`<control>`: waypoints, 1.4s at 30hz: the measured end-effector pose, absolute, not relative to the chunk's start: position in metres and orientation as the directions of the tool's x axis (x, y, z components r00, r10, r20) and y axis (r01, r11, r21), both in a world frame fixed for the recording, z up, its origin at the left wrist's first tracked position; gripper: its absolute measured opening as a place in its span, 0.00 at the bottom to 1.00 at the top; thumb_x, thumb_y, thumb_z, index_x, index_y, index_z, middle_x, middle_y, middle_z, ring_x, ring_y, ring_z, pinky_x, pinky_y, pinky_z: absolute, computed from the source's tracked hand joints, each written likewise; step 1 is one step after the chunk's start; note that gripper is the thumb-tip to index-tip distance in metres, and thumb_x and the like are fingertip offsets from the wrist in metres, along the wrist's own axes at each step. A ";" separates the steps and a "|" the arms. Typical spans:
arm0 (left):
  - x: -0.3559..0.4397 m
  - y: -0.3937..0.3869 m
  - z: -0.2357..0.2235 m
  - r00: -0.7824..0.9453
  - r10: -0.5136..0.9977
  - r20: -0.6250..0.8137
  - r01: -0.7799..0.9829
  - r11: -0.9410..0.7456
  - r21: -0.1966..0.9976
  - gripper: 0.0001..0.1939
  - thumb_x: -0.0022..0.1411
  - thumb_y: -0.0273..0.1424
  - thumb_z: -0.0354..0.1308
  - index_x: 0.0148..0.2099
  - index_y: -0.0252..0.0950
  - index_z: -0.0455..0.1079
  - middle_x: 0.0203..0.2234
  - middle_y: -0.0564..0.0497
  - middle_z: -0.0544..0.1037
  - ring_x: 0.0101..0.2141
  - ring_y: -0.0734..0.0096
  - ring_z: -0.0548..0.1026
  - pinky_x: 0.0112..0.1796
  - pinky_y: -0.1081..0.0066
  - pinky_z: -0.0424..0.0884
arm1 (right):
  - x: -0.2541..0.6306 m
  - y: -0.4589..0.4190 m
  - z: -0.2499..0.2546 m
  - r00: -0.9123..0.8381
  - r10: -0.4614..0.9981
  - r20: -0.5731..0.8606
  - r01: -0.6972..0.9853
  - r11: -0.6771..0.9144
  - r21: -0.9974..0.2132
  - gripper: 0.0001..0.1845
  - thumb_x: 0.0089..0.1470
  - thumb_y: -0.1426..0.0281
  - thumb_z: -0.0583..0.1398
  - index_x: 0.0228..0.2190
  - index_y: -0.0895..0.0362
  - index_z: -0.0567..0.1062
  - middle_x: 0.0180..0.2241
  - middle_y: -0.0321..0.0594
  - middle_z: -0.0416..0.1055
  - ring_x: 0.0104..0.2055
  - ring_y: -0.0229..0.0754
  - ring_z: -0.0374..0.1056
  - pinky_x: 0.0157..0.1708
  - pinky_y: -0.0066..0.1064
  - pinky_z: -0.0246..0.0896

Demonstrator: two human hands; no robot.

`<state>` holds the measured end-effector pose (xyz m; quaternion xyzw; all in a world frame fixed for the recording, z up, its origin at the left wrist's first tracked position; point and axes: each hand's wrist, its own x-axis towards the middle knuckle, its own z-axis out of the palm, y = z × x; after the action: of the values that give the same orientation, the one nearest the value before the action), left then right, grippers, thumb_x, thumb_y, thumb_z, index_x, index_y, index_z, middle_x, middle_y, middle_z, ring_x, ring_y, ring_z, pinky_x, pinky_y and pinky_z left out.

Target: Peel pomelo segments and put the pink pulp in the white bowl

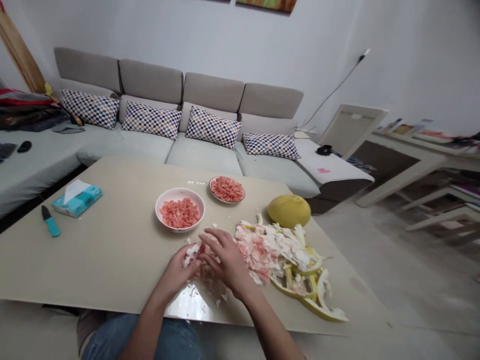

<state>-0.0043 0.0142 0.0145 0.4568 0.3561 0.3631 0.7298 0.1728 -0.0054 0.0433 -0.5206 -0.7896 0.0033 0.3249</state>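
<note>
My left hand [176,272] is closed on a pomelo segment [191,253] with white membrane on it, just above the near part of the table. From the right, my right hand [227,260] meets it, fingers curved and fingertips at the segment's reddish edge; its thumb is partly hidden. Beyond my hands stands a white bowl [170,196] partly filled with pink pomelo pulp [180,213]. Farther back, a dark-rimmed plate [240,200] bears more pulp [227,189]. Peeled membranes [258,250] lie heaped beside my right hand, with scraps under both hands.
A whole yellow pomelo [289,210] sits behind the heap, and thick rind pieces [326,310] reach the table's right side. At the left lie a knife [50,221] with a teal handle and a tissue pack [77,199]. A grey sofa [210,152] lines the far side.
</note>
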 end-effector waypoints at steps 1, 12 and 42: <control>-0.003 0.015 0.014 0.493 0.854 -0.166 -0.167 0.280 0.945 0.24 0.54 0.35 0.66 0.52 0.32 0.69 0.34 0.47 0.78 0.31 0.68 0.75 0.31 0.71 0.70 | 0.169 -0.003 0.047 -0.326 0.801 0.502 0.794 0.520 -0.313 0.20 0.59 0.70 0.61 0.54 0.52 0.71 0.54 0.50 0.70 0.55 0.51 0.64 0.53 0.45 0.62; -0.005 0.016 0.016 0.516 0.842 -0.156 -0.046 0.209 0.977 0.10 0.54 0.36 0.61 0.30 0.33 0.68 0.16 0.54 0.72 0.17 0.75 0.66 0.19 0.76 0.56 | 0.149 0.003 0.037 -0.334 0.792 0.512 0.752 0.551 -0.361 0.11 0.60 0.73 0.56 0.29 0.57 0.78 0.27 0.44 0.77 0.31 0.43 0.70 0.36 0.33 0.62; -0.008 0.023 -0.002 0.371 0.928 0.023 0.150 -0.084 0.985 0.09 0.48 0.18 0.53 0.25 0.35 0.72 0.23 0.52 0.75 0.28 0.67 0.69 0.31 0.71 0.61 | 0.141 0.023 0.049 -0.557 0.826 0.089 0.830 0.557 0.024 0.04 0.55 0.77 0.62 0.29 0.61 0.78 0.29 0.48 0.77 0.33 0.45 0.69 0.29 0.31 0.60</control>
<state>-0.0076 0.0230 -0.0023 0.6376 0.4229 0.3682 0.5283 0.1409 0.0232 0.0487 -0.4694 -0.8818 -0.0315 0.0336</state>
